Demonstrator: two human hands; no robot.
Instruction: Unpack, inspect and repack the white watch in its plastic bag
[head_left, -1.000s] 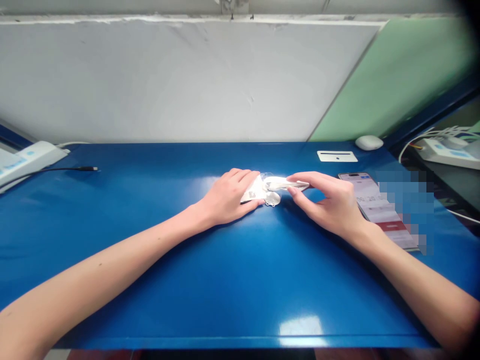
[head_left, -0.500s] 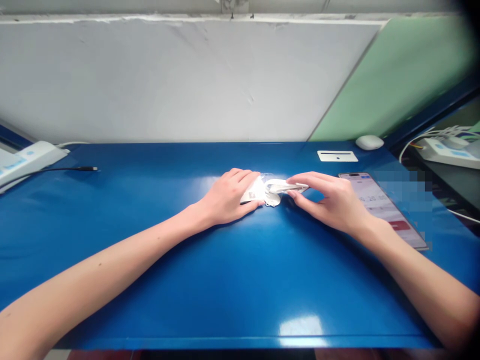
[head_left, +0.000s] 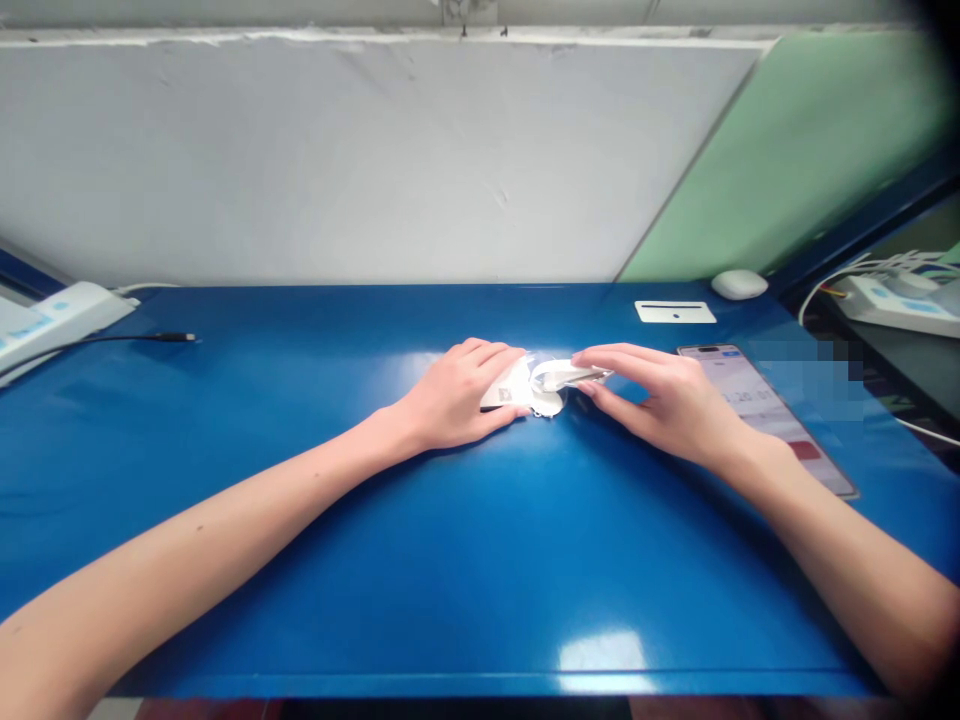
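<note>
On the blue table (head_left: 450,560), near its middle, lies a small clear plastic packet (head_left: 541,385) with a white label and a small pale part inside. My left hand (head_left: 459,395) rests on the packet's left end, fingers curled over it and thumb pinching from below. My right hand (head_left: 660,400) pinches the packet's right end between thumb and forefinger. Both hands hold it just above or on the table surface.
A smartphone (head_left: 765,410) with a lit screen lies right of my right hand. A white card (head_left: 674,312) and a white oval case (head_left: 739,284) sit at the back right. A white power strip (head_left: 64,315) and black cable (head_left: 127,340) lie at the left. More cables and a strip (head_left: 900,300) are far right.
The packet has been squeezed a little shorter between my hands and its right end has shifted slightly left. The arms stay almost in place.
</note>
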